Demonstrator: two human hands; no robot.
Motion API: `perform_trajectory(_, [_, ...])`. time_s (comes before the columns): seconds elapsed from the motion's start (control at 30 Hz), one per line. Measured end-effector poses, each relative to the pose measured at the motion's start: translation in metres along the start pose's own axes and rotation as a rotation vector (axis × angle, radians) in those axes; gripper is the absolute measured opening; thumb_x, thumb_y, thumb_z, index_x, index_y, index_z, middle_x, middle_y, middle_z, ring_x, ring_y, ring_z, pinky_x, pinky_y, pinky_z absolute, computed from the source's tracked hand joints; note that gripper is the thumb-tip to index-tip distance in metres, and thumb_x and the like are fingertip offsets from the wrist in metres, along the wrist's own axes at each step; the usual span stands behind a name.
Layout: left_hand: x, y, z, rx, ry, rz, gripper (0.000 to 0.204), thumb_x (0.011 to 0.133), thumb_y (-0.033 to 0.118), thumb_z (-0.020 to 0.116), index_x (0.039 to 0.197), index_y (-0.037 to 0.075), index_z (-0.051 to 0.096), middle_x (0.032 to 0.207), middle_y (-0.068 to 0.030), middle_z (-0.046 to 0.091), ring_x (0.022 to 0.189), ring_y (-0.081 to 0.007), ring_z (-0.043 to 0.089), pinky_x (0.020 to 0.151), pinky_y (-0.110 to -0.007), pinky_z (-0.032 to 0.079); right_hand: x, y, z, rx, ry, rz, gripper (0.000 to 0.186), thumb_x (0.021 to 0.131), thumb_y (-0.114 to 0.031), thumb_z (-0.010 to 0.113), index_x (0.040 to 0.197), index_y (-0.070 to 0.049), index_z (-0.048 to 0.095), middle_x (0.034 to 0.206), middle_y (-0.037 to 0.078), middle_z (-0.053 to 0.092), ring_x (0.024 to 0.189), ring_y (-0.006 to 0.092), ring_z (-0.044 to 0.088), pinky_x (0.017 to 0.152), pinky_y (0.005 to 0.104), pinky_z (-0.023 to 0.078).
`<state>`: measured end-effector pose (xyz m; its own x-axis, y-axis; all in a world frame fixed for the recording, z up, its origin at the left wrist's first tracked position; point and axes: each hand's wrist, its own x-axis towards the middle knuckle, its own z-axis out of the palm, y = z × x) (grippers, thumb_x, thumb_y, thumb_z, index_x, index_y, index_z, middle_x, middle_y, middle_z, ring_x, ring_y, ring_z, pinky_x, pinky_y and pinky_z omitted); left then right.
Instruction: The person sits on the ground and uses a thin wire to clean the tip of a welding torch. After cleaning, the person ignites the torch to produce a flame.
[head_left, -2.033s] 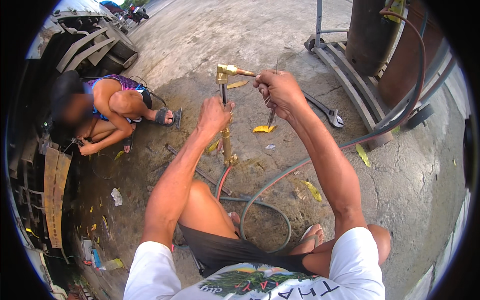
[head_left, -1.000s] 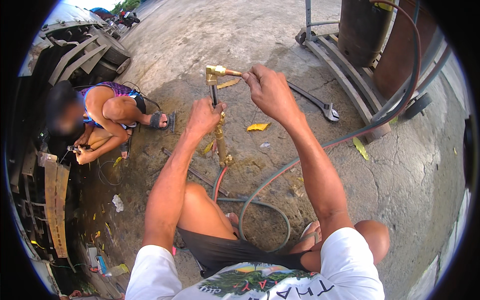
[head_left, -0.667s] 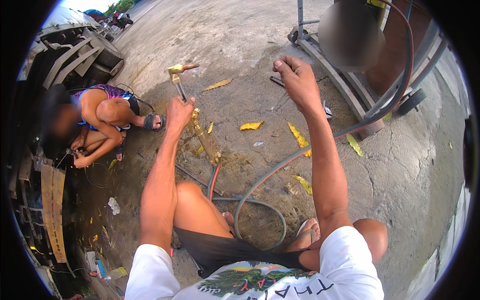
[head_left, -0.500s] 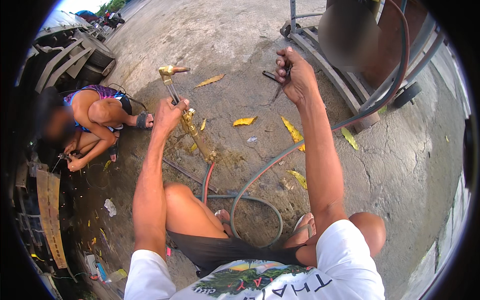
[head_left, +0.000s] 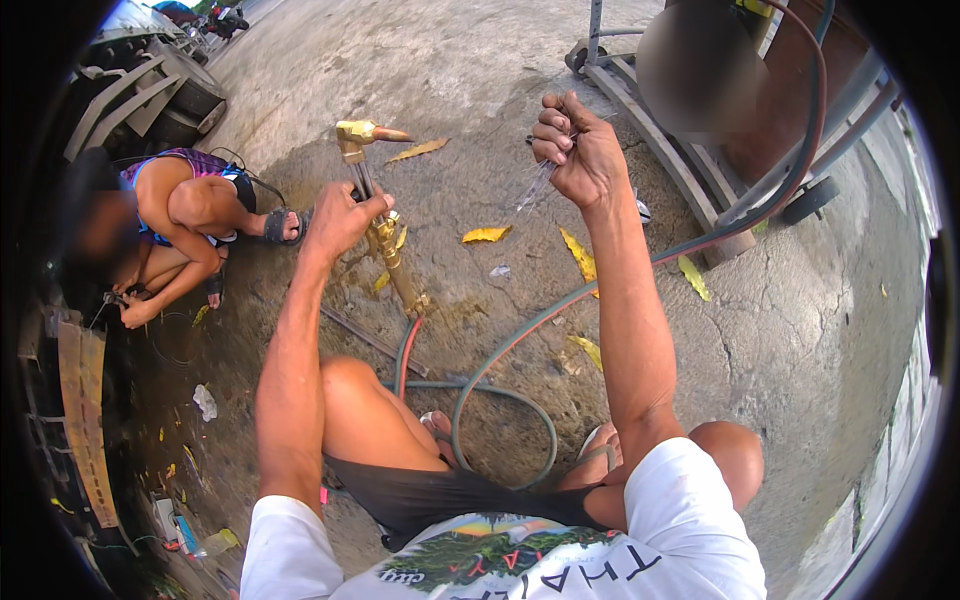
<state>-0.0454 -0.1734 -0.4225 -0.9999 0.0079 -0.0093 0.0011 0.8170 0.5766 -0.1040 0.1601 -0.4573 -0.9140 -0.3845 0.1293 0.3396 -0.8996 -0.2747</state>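
Note:
My left hand point(head_left: 343, 222) is closed around the tubes of a brass cutting torch point(head_left: 395, 265). The torch stands tilted, its angled head point(head_left: 357, 133) uppermost and its copper-coloured nozzle point(head_left: 392, 134) pointing right. Hoses leave its lower end. Off to the right, my raised right hand point(head_left: 582, 155) is closed on a tip cleaner point(head_left: 540, 187), seen as a blurred fan of thin metal wires below the fingers. Part of it is hidden in the fist. The two hands are apart, and the wires do not touch the nozzle.
Twin red and green hoses point(head_left: 575, 292) loop between my feet and rise to a wheeled metal cart point(head_left: 665, 150) at far right. At left, a person point(head_left: 185, 215) crouches beside a rusty metal strip point(head_left: 82, 410). Yellow leaves point(head_left: 486, 235) and a metal bar point(head_left: 360, 335) lie on the concrete.
The torch head has shifted slightly right and up. My right hand has turned a little, and the thin wires now fan out where a dark, narrow piece showed before.

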Motion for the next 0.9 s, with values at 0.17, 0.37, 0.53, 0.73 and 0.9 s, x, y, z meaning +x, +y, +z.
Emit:
perform_trajectory(0.17, [0.0,0.0,0.005,-0.08,-0.024,0.039,0.032,0.086,0.035,0.077,0.074,0.005,0.072,0.065,-0.0009,0.066,0.06,-0.0106,0.057,0.058,-0.032,0.043,-0.001,0.0,0.003,0.064,-0.019,0.021,0.032,0.113,-0.033,0.044,0.106,-0.003,0.052,0.075,-0.001,0.044,0.056,0.0078,0.038,0.046,0.0237,0.032])
perform_trajectory(0.37, [-0.002,0.002,0.01,-0.18,-0.068,0.075,0.04,0.083,0.04,0.08,0.071,0.003,0.07,0.062,-0.0031,0.065,0.057,-0.0139,0.06,0.058,-0.035,0.045,-0.001,0.002,0.001,0.084,-0.039,0.025,0.03,0.112,-0.032,0.047,0.108,-0.002,0.053,0.074,-0.001,0.044,0.055,0.0078,0.038,0.045,0.0237,0.032])
perform_trajectory(0.53, [-0.005,0.002,0.013,-0.201,-0.087,0.138,0.037,0.083,0.037,0.079,0.073,0.003,0.069,0.062,-0.0019,0.063,0.057,-0.0134,0.056,0.057,-0.036,0.043,-0.001,0.004,0.0,0.089,-0.076,0.031,0.03,0.112,-0.031,0.048,0.11,-0.001,0.055,0.072,-0.002,0.044,0.054,0.0072,0.038,0.044,0.0232,0.031])
perform_trajectory(0.73, [-0.007,0.005,0.015,-0.151,-0.091,0.176,0.037,0.083,0.036,0.079,0.072,0.004,0.065,0.061,-0.0002,0.056,0.059,-0.0129,0.049,0.057,-0.036,0.038,-0.001,0.006,0.0,0.122,-0.123,0.042,0.03,0.111,-0.03,0.049,0.111,0.0,0.056,0.071,-0.002,0.045,0.052,0.0061,0.037,0.042,0.023,0.03])
perform_trajectory(0.9, [-0.01,0.014,0.017,-0.206,-0.116,0.17,0.036,0.083,0.035,0.079,0.072,0.004,0.064,0.062,-0.0002,0.058,0.059,-0.0126,0.049,0.057,-0.036,0.038,0.0,0.008,0.0,0.149,-0.166,0.059,0.031,0.112,-0.029,0.048,0.11,0.0,0.056,0.068,-0.003,0.043,0.05,0.0059,0.036,0.041,0.023,0.028])
